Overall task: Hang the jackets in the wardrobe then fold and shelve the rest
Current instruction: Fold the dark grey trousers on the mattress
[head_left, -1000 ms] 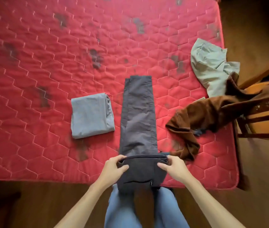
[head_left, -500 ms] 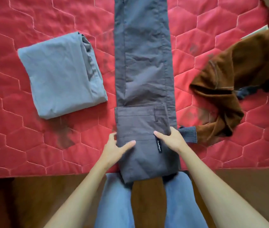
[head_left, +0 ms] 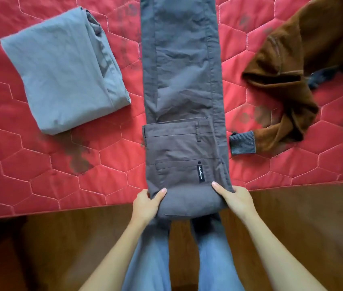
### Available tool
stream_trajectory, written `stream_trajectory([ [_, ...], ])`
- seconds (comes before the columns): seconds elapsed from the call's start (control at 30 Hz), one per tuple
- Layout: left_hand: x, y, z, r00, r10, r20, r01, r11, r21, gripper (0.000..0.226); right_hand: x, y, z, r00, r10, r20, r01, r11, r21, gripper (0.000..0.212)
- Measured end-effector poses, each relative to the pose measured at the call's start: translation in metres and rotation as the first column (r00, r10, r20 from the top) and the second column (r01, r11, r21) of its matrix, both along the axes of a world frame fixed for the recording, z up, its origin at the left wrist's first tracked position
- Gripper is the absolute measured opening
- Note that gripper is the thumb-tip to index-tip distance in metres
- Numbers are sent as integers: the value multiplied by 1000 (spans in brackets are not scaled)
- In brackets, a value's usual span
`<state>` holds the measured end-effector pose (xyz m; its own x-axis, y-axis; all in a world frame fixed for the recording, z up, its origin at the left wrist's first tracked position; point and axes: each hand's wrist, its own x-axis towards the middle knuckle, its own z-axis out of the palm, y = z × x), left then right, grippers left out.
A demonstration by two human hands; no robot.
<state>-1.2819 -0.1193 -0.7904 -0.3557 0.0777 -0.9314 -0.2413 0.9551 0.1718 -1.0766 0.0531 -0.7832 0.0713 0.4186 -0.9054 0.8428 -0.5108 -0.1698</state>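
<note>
— What's cut off or hidden?
— Left to right: the folded grey garment [head_left: 61,70] at 10 o'clock shows whole. The trousers [head_left: 183,80] run off the top edge, and the brown jacket [head_left: 292,59] at 2 o'clock runs off the right.
— How do the trousers lie?
— On the bed [head_left: 19,164], with the long axis from 12 to 6 and the waistband folded toward 12. The left hand [head_left: 146,203] and right hand [head_left: 236,199] pinch the fold at 6, thumbs on top and fingers hidden beneath.

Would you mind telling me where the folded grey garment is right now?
In the head view, the folded grey garment lies on the red mattress at upper left, left of the dark trousers and not touching them.
</note>
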Motion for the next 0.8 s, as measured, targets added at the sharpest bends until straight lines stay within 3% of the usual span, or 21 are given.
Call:
stream_trajectory([
  [0.1, 21, -8, 1, 995, -48, -85, 44, 998, -49, 49, 9, -22, -2, 997, -74, 13, 72, 992, 107, 39],
  [0.2, 37, -14, 3, 979, -35, -199, 36, 999, 2, 45, 25, -35, -7, 993, -112, -42, 113, 993, 44, 47],
  [0.33, 43, -29, 16, 995, 100, -23, -96, 986, 135, 54, 53, -47, -6, 993, -34, -110, 43, 996, 84, 50],
  [0.43, 47, -40, 32, 995, 92, -32, -84, 978, 189, 58, 63, -49, 8, 976, -44, -212, 71, 990, 118, 29],
  [0.5, 51, -41, 47, 985, 174, 17, -173, 953, 248, 54, 66, -48, 21, 958, -68, -280, 104, 988, 116, 16],
  [0.63, 52, -35, 77, 936, 348, 56, -341, 856, 388, 98, 60, -38, 51, 893, -125, -432, 187, 977, 104, 58],
  [0.7, 48, -28, 94, 943, 333, -26, -276, 822, 498, 85, 52, -31, 71, 864, -97, -494, 197, 968, 155, 54],
  [0.8, 30, -7, 118, 941, 233, -247, -46, 807, 589, 35, 35, -17, 99, 815, -30, -578, 211, 945, 249, 25],
])
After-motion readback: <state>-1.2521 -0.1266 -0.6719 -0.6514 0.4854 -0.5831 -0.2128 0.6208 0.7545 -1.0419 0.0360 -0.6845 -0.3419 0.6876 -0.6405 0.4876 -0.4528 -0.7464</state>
